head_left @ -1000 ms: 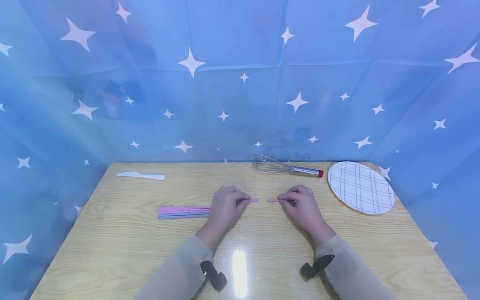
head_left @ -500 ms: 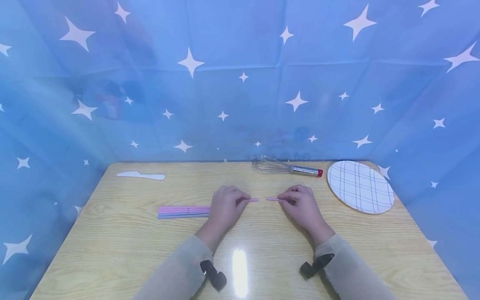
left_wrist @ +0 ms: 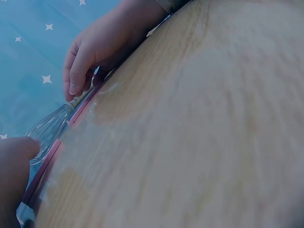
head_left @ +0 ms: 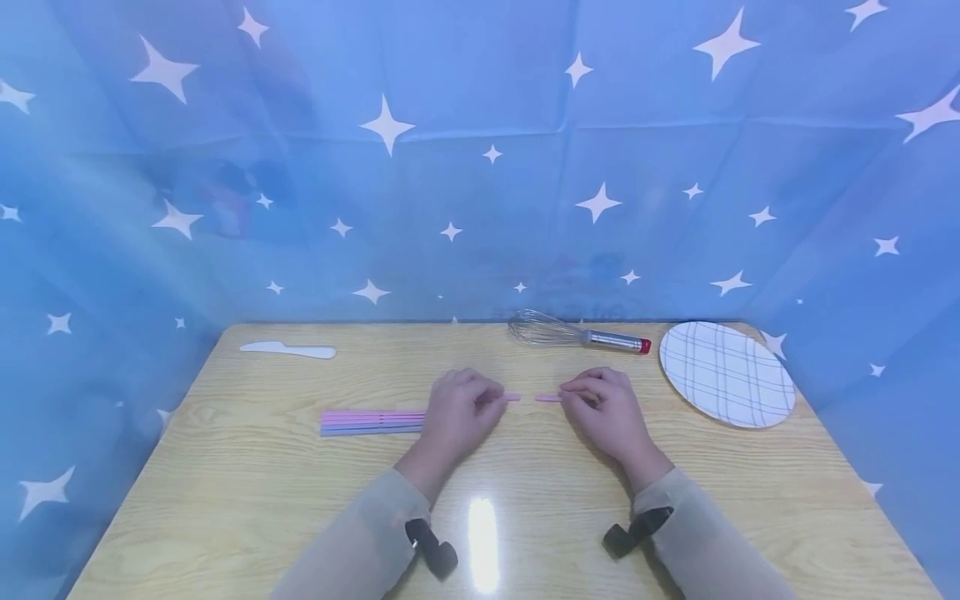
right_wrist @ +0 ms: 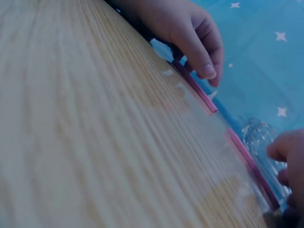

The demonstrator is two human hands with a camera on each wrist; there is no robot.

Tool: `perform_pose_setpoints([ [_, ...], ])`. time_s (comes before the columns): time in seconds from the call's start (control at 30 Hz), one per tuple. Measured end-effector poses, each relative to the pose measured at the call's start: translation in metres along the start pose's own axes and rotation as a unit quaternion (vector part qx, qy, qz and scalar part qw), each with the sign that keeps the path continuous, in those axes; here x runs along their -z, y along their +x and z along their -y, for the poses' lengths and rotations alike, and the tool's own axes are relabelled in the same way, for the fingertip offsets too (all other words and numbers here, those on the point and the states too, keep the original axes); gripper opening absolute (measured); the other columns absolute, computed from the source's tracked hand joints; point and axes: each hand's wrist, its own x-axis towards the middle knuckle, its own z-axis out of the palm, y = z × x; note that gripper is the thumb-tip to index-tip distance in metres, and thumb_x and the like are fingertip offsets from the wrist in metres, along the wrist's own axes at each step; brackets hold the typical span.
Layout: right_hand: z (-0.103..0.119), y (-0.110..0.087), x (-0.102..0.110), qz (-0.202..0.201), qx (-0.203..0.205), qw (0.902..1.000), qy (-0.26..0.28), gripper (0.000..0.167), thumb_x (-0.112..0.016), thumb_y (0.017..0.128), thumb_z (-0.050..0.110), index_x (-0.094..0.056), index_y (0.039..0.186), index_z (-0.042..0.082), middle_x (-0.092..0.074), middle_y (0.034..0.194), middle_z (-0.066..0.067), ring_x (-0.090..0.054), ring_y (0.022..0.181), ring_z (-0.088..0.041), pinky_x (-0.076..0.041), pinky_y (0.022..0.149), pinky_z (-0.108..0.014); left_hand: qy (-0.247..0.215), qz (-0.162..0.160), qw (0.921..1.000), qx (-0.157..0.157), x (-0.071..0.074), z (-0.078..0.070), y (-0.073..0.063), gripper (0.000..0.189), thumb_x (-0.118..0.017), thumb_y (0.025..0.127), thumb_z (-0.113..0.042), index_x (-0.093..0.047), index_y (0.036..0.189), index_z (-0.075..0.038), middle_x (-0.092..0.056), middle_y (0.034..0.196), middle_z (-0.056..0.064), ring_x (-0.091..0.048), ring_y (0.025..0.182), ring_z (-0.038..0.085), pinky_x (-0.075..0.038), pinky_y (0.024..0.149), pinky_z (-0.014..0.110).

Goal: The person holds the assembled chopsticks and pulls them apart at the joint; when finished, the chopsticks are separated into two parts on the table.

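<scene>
Two thin pink chopstick pieces lie end to end on the table with a gap between their facing ends. The left piece (head_left: 513, 397) is beside the fingertips of my left hand (head_left: 461, 412). The right piece (head_left: 547, 398) lies by the fingertips of my right hand (head_left: 609, 412). In the wrist views, the thumb and forefinger of each hand stand just off its piece, with loosely bent fingers. A row of pink and blue-grey chopsticks (head_left: 371, 422) lies to the left, its right end hidden behind my left hand.
At the back of the wooden table (head_left: 525, 483) lies a wire whisk (head_left: 577, 332). A white checked plate (head_left: 727, 375) is at the right and a white knife (head_left: 288, 349) at the back left. A blue star-patterned curtain (head_left: 480, 192) hangs behind.
The fingertips of both hands have loosened and lifted slightly off the pink chopstick pieces they were pinching. The pieces stay in place; the head view has shifted a little.
</scene>
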Motion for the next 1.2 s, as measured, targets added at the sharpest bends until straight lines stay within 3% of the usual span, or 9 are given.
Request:
perform_pose_setpoints([
  [0.13, 0.000, -0.001, -0.001, -0.020, 0.010, 0.9997, 0.011, 0.010, -0.081, 0.092, 0.008, -0.084, 0.102, 0.009, -0.069, 0.111, -0.008, -0.052, 0.113, -0.032, -0.040, 0.092, -0.049, -0.013, -0.041, 0.9978, -0.050, 0.000, -0.001, -0.003, 0.015, -0.082, 0.095, -0.028, -0.081, 0.107, -0.020, -0.072, 0.104, -0.009, -0.062, 0.099, 0.014, -0.044, 0.103, 0.046],
  [0.3, 0.004, 0.002, -0.007, -0.041, 0.071, 0.9966, 0.012, 0.010, -0.083, 0.089, 0.003, -0.083, 0.098, 0.006, -0.069, 0.109, -0.011, -0.053, 0.110, -0.034, -0.038, 0.094, -0.048, -0.015, -0.095, 0.9867, -0.131, 0.001, -0.001, -0.003, 0.009, -0.082, 0.093, -0.020, -0.082, 0.101, -0.016, -0.072, 0.099, -0.006, -0.065, 0.096, 0.016, -0.046, 0.097, 0.045],
  [0.4, 0.008, 0.005, -0.015, -0.049, 0.102, 0.9935, 0.012, 0.010, -0.083, 0.087, 0.002, -0.083, 0.096, 0.006, -0.070, 0.107, -0.011, -0.053, 0.108, -0.035, -0.037, 0.094, -0.048, -0.013, -0.111, 0.9821, -0.152, 0.004, -0.001, -0.004, 0.008, -0.080, 0.093, -0.019, -0.081, 0.100, -0.015, -0.072, 0.098, -0.006, -0.066, 0.095, 0.015, -0.047, 0.095, 0.044],
  [0.6, 0.025, 0.011, -0.037, -0.044, 0.136, 0.9896, 0.019, 0.008, -0.080, 0.087, 0.005, -0.082, 0.095, 0.008, -0.070, 0.106, -0.008, -0.053, 0.106, -0.032, -0.038, 0.093, -0.048, -0.006, -0.114, 0.9851, -0.129, 0.018, 0.005, -0.015, 0.008, -0.078, 0.094, -0.017, -0.082, 0.101, -0.015, -0.072, 0.099, -0.006, -0.065, 0.095, 0.016, -0.048, 0.093, 0.043],
  [0.83, 0.048, 0.018, -0.064, -0.087, 0.187, 0.9785, 0.000, 0.007, -0.077, 0.085, 0.009, -0.081, 0.090, 0.011, -0.072, 0.098, -0.004, -0.057, 0.099, -0.032, -0.035, 0.089, -0.055, 0.002, -0.131, 0.9840, -0.121, 0.038, 0.024, -0.027, 0.008, -0.075, 0.094, -0.016, -0.082, 0.098, -0.014, -0.074, 0.098, -0.005, -0.065, 0.098, 0.020, -0.048, 0.092, 0.044],
  [1.0, 0.066, 0.021, -0.082, -0.064, 0.188, 0.9801, 0.002, 0.008, -0.075, 0.086, 0.010, -0.081, 0.091, 0.011, -0.071, 0.098, -0.002, -0.057, 0.101, -0.029, -0.037, 0.090, -0.054, 0.009, -0.155, 0.9817, -0.110, 0.054, 0.042, -0.034, 0.008, -0.075, 0.093, -0.014, -0.082, 0.096, -0.012, -0.075, 0.097, -0.003, -0.067, 0.097, 0.023, -0.047, 0.088, 0.046],
  [1.2, 0.087, 0.023, -0.102, -0.056, 0.204, 0.9773, 0.016, 0.008, -0.076, 0.086, 0.009, -0.081, 0.092, 0.012, -0.073, 0.096, 0.001, -0.059, 0.099, -0.026, -0.040, 0.090, -0.052, 0.027, -0.144, 0.9871, -0.064, 0.082, 0.064, -0.046, 0.010, -0.076, 0.093, -0.015, -0.082, 0.100, -0.012, -0.076, 0.101, 0.001, -0.067, 0.100, 0.027, -0.045, 0.095, 0.050],
])
